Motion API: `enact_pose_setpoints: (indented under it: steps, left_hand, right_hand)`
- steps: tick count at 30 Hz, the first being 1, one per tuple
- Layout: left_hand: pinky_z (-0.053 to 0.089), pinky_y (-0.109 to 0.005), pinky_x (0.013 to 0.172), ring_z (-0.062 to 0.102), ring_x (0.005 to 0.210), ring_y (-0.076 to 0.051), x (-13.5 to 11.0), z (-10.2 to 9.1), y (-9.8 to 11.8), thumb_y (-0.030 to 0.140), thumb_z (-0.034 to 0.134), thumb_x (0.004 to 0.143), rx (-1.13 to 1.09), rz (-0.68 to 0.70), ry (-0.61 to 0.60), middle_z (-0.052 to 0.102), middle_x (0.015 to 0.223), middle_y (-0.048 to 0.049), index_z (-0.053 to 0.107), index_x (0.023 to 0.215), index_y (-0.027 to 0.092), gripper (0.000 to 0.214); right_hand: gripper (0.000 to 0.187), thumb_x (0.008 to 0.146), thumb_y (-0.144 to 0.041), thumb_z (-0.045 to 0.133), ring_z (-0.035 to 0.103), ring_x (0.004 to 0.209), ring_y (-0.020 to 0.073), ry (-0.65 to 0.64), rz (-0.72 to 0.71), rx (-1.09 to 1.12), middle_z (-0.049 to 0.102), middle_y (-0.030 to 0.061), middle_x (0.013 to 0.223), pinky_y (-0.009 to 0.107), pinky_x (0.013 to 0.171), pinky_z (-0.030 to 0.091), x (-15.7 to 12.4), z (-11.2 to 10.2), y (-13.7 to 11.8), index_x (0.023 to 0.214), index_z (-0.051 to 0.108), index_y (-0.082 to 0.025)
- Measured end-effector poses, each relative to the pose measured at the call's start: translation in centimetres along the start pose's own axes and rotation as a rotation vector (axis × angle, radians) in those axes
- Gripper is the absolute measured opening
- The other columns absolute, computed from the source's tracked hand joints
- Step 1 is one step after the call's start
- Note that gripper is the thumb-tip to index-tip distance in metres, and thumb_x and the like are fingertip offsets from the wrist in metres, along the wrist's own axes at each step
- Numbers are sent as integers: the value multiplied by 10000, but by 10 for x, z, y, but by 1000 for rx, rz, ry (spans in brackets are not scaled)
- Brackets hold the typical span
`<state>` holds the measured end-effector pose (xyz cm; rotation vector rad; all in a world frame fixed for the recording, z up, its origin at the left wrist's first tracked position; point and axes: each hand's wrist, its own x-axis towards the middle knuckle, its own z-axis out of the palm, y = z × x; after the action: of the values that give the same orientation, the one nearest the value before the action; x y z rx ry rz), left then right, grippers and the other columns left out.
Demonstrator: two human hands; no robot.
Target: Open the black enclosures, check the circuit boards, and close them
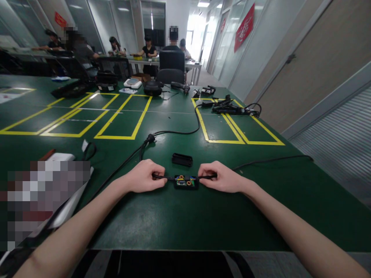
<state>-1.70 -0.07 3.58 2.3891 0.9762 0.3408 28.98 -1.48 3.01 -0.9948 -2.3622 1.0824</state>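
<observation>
Toward the bench's front edge [139,246], the left hand [149,175] and right hand [218,177] pinch cables [207,177] at an open box [185,187], apparently aligning them; next calls for steadiness.

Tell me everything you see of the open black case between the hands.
The case is a small, oblong black shell, apparently plastic, lying open side up on the green table. Inside sits a green circuit board with two copper-coloured rings and yellow and blue wires. A black cable meets each end; the left hand grips one, the right hand the other. Finer detail is unclear.
</observation>
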Motion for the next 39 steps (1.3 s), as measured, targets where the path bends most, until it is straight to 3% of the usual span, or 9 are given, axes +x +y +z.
enact_pose_setpoints:
  steps: [6,9,11,18,23,30,36,39]
  left_hand:
    - [247,-252,545,384,500,-105,0,2,2,317,573,834,77,-16,31,446,534,49,498,602,193,274]
    - [307,-233,566,470,543,-117,0,7,2,288,595,806,59,12,91,528,609,43,639,790,195,104]
    - [345,-228,579,503,570,-122,0,11,2,279,601,813,41,39,127,559,652,36,673,879,196,128]
    - [382,-222,585,516,598,-111,1,19,5,248,583,899,25,96,193,590,713,20,639,833,188,106]
    - [414,-220,606,547,635,-109,2,20,2,213,588,918,6,148,218,607,775,12,662,876,184,91]
    - [468,-236,680,617,735,-139,3,20,-1,220,576,973,-28,166,207,665,864,-22,697,928,188,134]
    - [484,-265,723,617,791,-162,3,21,0,214,520,987,-20,165,189,652,865,-33,643,842,184,193]
    - [477,-291,743,617,798,-174,5,23,2,200,556,946,29,155,214,661,845,-23,651,876,189,118]
  right_hand:
    - [139,916,-310,655,510,582,107,30,-29,-199,594,-31,676,240,604,385,-1,-1,4,851,640,-188]
    - [282,819,-425,816,563,640,128,34,-65,-272,649,-13,760,245,611,401,-1,-1,8,874,669,-190]
    - [363,780,-493,859,565,647,134,54,-107,-340,652,-6,783,250,602,399,0,0,11,853,669,-192]
    - [248,928,-419,748,652,806,192,146,-269,-493,698,62,898,288,693,477,7,8,13,924,677,-181]
    - [147,972,-316,669,660,823,200,183,-308,-476,714,73,892,323,753,515,7,4,10,935,705,-179]
    - [125,990,-223,626,690,803,171,169,-272,-230,735,69,928,296,739,555,5,3,13,984,743,-177]
    - [123,989,-213,624,693,857,185,167,-305,-251,740,68,945,311,777,547,5,5,13,988,744,-190]
    - [151,997,-237,609,689,865,192,253,-277,-286,739,63,943,337,812,532,7,8,15,939,744,-201]
